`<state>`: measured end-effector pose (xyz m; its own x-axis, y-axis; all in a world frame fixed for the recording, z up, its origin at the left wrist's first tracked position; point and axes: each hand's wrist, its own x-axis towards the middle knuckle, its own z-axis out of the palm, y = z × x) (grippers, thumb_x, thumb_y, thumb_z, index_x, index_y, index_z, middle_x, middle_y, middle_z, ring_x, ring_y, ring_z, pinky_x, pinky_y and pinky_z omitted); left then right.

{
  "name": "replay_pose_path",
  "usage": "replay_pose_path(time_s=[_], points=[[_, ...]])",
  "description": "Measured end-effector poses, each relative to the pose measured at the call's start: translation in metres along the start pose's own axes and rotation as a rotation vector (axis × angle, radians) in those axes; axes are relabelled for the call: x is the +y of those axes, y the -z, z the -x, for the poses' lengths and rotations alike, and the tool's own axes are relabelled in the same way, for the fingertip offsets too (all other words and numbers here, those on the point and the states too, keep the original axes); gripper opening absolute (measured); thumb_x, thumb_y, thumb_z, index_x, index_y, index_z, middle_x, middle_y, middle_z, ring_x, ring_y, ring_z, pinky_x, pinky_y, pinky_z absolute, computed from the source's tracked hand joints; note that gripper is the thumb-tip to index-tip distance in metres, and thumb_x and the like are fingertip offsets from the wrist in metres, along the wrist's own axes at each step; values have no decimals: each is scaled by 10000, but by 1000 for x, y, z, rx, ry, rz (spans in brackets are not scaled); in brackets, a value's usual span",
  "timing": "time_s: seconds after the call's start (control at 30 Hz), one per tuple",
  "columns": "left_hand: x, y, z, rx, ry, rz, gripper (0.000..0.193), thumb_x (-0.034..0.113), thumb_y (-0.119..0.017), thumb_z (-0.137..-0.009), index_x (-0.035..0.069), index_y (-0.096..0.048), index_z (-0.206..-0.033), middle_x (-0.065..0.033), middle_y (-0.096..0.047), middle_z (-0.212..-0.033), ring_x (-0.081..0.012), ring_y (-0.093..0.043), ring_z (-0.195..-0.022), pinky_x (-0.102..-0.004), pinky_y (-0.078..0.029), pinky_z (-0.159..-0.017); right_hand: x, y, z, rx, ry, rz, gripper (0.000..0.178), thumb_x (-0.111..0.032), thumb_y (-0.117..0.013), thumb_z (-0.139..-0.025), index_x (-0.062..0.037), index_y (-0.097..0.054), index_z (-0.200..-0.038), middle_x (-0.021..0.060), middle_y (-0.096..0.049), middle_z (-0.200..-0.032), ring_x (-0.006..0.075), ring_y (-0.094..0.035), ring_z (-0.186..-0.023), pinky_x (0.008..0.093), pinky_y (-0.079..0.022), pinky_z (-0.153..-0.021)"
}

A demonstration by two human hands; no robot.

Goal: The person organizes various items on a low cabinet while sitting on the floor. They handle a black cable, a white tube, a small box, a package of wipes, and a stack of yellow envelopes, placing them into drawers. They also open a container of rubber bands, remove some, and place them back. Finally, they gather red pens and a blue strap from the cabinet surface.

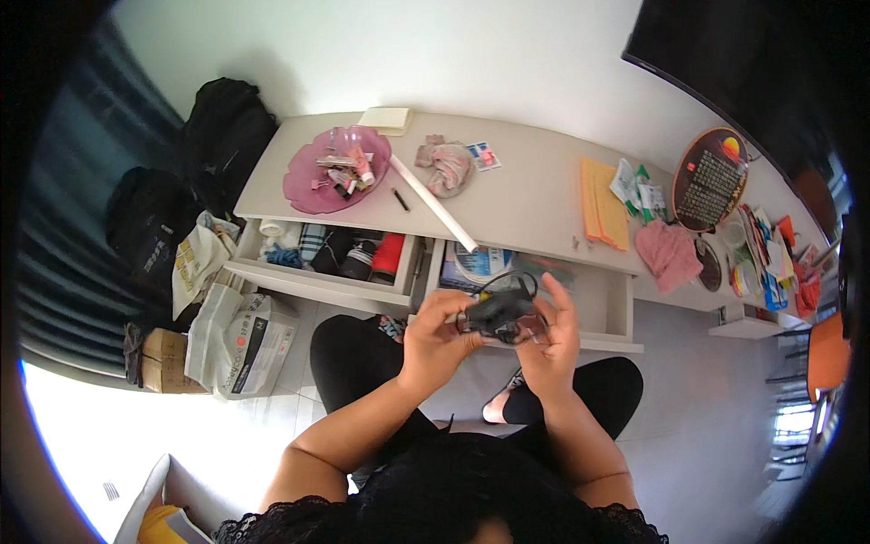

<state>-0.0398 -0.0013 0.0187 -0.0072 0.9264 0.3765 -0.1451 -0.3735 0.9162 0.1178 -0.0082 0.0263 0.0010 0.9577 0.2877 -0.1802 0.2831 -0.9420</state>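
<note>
Between my two hands, above the pulled-out right drawer (pixel 620 313), is a bundled black cable (pixel 498 313) with a loop sticking up at its top. Motion blurs it, and whether a dark block sits within the bundle I cannot tell. My left hand (pixel 435 349) pinches its left side between thumb and fingers. On the other side my right hand (pixel 553 349) grips it with the thumb, its index finger raised. Behind the cable, the drawer holds a blue printed package (pixel 480 263) and a pale coiled cord.
Dark and red cloth items fill the open left drawer (pixel 317 283). On the desk (pixel 517 163) are a purple bowl (pixel 299 186) of small items, a white tube (pixel 435 204), a crumpled cloth (pixel 446 168) and orange paper (pixel 598 204). Bags (pixel 231 136) and a cardboard box (pixel 165 358) stand left.
</note>
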Motion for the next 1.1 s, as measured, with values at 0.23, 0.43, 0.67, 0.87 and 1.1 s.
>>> replay_pose_path(time_s=[0.23, 0.43, 0.67, 0.87, 1.1], points=[[-9, 57, -75, 306, 747, 688, 139, 164, -627, -867, 71, -530, -904, -36, -586, -798, -161, -608, -671, -305, -551, -619, 7, -12, -14, -114, -103, 151, 688, 28, -602, -798, -31, -256, -1390, 179, -522, -1230, 176, -557, -979, 279, -470, -798], [-58, 197, -183, 618, 570, -158, 301, 301, -730, -765, 89, -518, -731, -7, -524, -612, -119, -550, -558, -246, -463, -500, 18, -5, -12, -184, -217, 161, 653, 0, -622, -798, -45, -309, -1369, 150, -565, -1173, 158, -566, -939, 275, -477, -780], [-99, 234, -223, 333, 500, -1471, 521, 440, -679, -665, -6, -648, -933, -202, -653, -953, -348, -632, -904, -426, -504, -786, 24, -1, -29, -217, -313, 191, 611, 16, -606, -819, -42, -325, -1359, 122, -567, -1148, 117, -552, -903, 267, -458, -811], [-70, 202, -216, 179, 658, -1551, 600, 498, -727, -632, 36, -629, -1003, -184, -644, -1024, -332, -620, -971, -428, -493, -811, 40, 9, -47, -214, -304, 229, 521, -60, -639, -809, -58, -442, -1291, 100, -613, -1089, 114, -585, -853, 250, -481, -728], [-53, 116, -189, 258, -27, -1108, 484, 333, -773, -675, 22, -603, -1005, -125, -602, -923, -285, -572, -866, -380, -467, -765, 82, 30, -158, -198, -254, 591, 223, -176, -623, -833, -29, -647, -999, 62, -665, -862, 118, -599, -760, 260, -479, -708]])
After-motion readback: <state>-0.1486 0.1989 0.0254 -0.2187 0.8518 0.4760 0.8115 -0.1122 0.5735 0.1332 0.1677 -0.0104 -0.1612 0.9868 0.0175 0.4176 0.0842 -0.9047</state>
